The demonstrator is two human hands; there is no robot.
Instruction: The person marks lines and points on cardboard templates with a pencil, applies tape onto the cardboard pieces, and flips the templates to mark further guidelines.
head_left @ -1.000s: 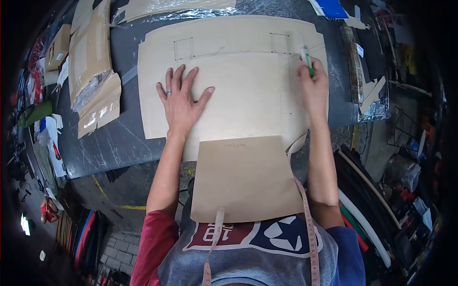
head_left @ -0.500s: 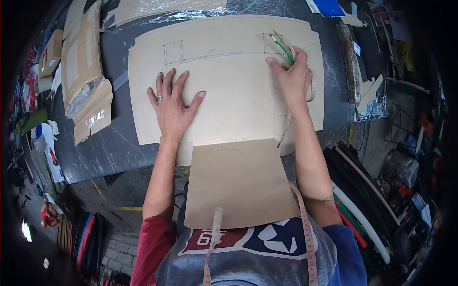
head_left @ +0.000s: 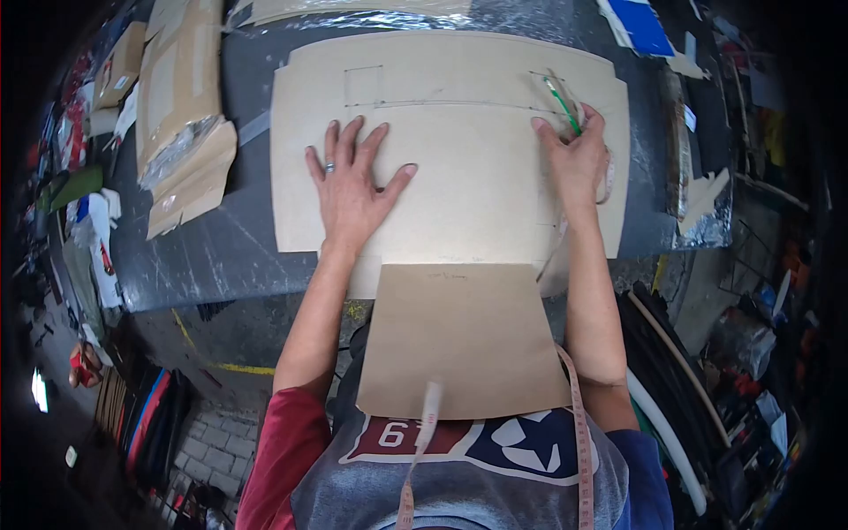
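My left hand lies spread flat on a large tan sheet that bears pencilled lines and small rectangles. In my right hand, resting near the sheet's upper right, is a green pen, its end pointing up and left. A tape measure hangs round my neck; a strip of it runs up by my right wrist and shows beside that hand. A darker brown paper panel extends from the sheet's near edge over my lap and shirt.
Wrapped cardboard lies at the table's left. A blue item sits at the back right, with a plastic-wrapped bundle below it. Rolls of material stand on the floor at right. A person in red is far off at lower left.
Since a second ago, my right hand has changed its hold on the green pen, and a loop of tape now shows beside it. My left hand stays spread on the sheet. The view has shifted slightly.
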